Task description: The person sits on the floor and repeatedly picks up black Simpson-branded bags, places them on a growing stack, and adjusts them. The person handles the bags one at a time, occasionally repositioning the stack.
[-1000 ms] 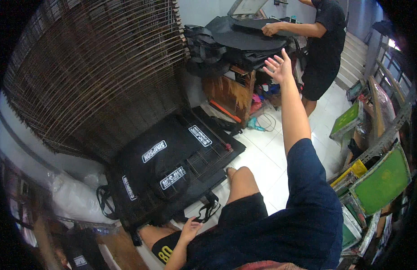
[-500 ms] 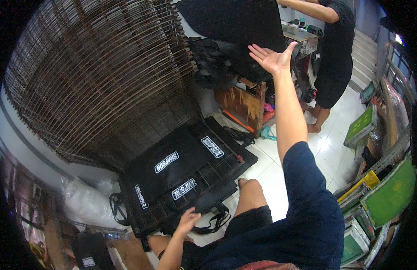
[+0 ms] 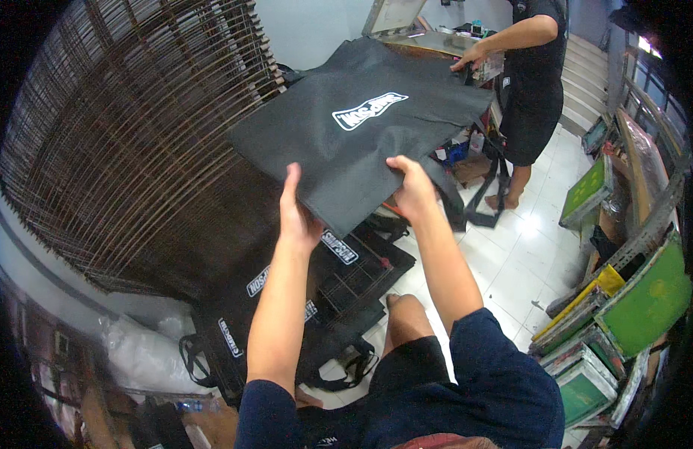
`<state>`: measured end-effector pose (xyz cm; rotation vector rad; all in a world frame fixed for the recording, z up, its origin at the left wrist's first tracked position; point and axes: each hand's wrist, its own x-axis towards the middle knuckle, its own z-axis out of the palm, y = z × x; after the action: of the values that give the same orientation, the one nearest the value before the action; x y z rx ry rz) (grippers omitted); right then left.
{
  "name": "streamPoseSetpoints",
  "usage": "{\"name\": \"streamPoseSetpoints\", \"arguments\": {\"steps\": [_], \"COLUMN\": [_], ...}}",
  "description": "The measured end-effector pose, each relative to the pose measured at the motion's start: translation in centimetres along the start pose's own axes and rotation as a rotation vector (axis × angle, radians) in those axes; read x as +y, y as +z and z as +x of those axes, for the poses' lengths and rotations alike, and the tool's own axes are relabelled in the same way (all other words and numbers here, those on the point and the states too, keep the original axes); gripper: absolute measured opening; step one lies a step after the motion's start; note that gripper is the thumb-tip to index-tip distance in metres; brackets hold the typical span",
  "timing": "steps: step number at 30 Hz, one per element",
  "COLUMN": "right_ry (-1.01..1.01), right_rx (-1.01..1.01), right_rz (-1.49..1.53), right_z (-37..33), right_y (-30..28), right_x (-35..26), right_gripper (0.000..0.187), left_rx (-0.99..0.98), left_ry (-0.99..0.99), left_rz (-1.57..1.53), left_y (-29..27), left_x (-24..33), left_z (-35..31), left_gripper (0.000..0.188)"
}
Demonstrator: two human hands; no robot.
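Black fabric piece (image 3: 343,153) with a white label (image 3: 370,111) spreads out in front of the person at 12 o'clock, held up in the air. At its 7 o'clock edge is the left hand (image 3: 300,217), thumb up and fingers partly hidden; I cannot tell whether it grips. Between 4 and 5 o'clock, the right hand (image 3: 415,193) is clamped on the near edge, thumb on top. At the fabric's 2 o'clock corner is a co-worker's hand (image 3: 474,57), perhaps touching it. Around the view's centre, a wire rack (image 3: 159,127) stands at 10 o'clock, more labelled black fabric (image 3: 238,307) lies at 7, a white plastic bundle (image 3: 144,352) sits at 8, and a green framed panel (image 3: 646,299) leans between 3 and 4 o'clock
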<state>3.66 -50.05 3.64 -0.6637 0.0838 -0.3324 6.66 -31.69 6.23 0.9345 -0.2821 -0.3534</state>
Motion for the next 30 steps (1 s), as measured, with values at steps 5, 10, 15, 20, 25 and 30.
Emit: {"name": "streamPoseSetpoints", "arguments": {"steps": [5,10,15,20,25,30], "right_ry": [-0.107,0.244,0.158,0.242,0.565,0.732], "right_rx": [-0.463,-0.193,0.053,-0.101,-0.072,-0.416], "right_rz": [-0.587,-0.86,-0.745,-0.489,-0.547,-0.69], "right_z": [-5.1,-3.3,-9.1,-17.9,-17.4,-7.6], "right_y": [-8.0,-23.5,-28.2,-26.2,-14.2,-13.3], "right_x": [3.7,4.1,-1.8,-2.5,3.7,11.9], "right_gripper": [0.06,0.059,0.061,0.064,0.068,0.071], "left_rx": [0.156,0.201,0.333,0.382,0.569,0.75], "left_ry": [0.197,0.328,0.125,-0.056,-0.142,-0.161], "left_rz": [0.305,0.674,0.554,0.363,0.195,0.076], "left_y": [0.7,-8.9,-14.3,-21.3,-27.4,-31.7], "left_x": [4.0,10.8,11.4,9.2,7.5,6.4], "left_z": [-3.3,-9.7,-20.8,-32.5,-39.5,-42.1], "left_gripper": [0.053,0.051,0.08,0.092,0.081,0.075]}}
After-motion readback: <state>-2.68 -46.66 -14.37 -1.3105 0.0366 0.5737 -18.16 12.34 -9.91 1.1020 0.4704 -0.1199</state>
